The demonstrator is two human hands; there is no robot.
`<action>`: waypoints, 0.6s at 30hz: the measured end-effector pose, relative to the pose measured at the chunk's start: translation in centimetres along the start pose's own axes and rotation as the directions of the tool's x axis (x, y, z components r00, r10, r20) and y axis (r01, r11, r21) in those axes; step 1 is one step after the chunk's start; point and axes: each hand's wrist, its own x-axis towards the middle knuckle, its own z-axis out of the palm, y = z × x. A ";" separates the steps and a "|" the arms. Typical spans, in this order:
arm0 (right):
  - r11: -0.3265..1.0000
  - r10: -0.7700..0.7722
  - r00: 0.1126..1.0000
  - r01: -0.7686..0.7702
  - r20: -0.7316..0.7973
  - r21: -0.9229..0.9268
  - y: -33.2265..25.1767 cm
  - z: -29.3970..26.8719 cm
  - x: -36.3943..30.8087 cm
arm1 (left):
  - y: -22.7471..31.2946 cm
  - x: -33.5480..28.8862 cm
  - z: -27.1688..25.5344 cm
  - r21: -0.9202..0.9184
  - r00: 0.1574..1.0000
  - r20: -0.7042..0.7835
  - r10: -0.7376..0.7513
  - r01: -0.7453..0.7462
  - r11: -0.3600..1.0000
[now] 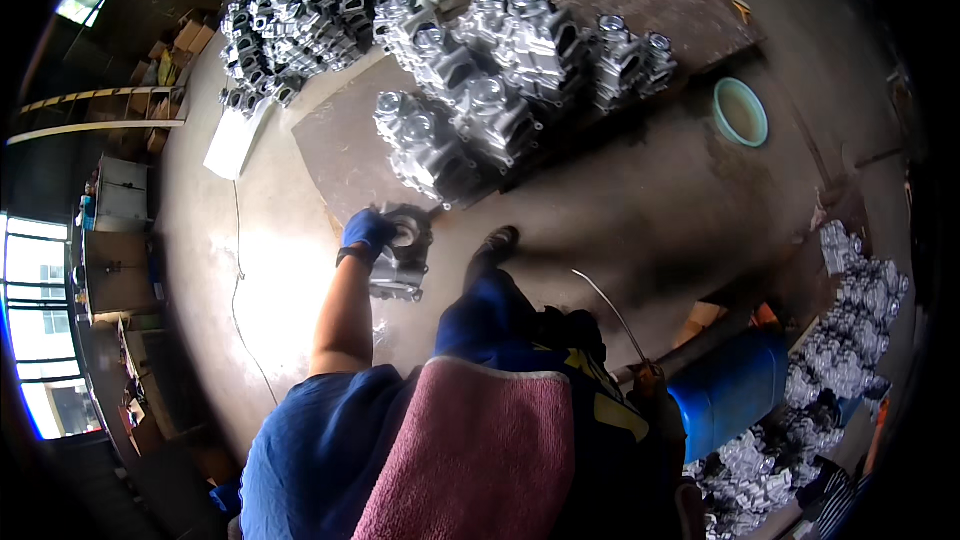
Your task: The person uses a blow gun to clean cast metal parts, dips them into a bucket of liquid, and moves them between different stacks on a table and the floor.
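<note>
My left hand [369, 230], in a blue glove, is closed on the upper edge of a grey cast-metal housing [404, 270] with a round opening. It holds the casting just off the near corner of a low platform. On the right, in deep shadow, my right hand [654, 398] is closed round the orange-and-dark handle of a tool with a long thin metal rod [612, 310]. The rod's bent tip points up and left, apart from the casting. My right fingers are hard to make out.
Several similar castings [490, 100] stand on the brown platform [650, 0], with a large cluster [300, 25] behind. A teal basin [740, 112] sits on the floor. A blue drum [735, 390] and piled castings [840, 340] are at right. A thin cable [237, 290] runs along the left.
</note>
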 end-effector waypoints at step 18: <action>0.965 0.051 0.971 0.012 -0.234 0.262 -13.8 26.0 7.3 | -8.9 38.8 -8.8 -0.966 0.999 0.019 -0.042 0.029 0.255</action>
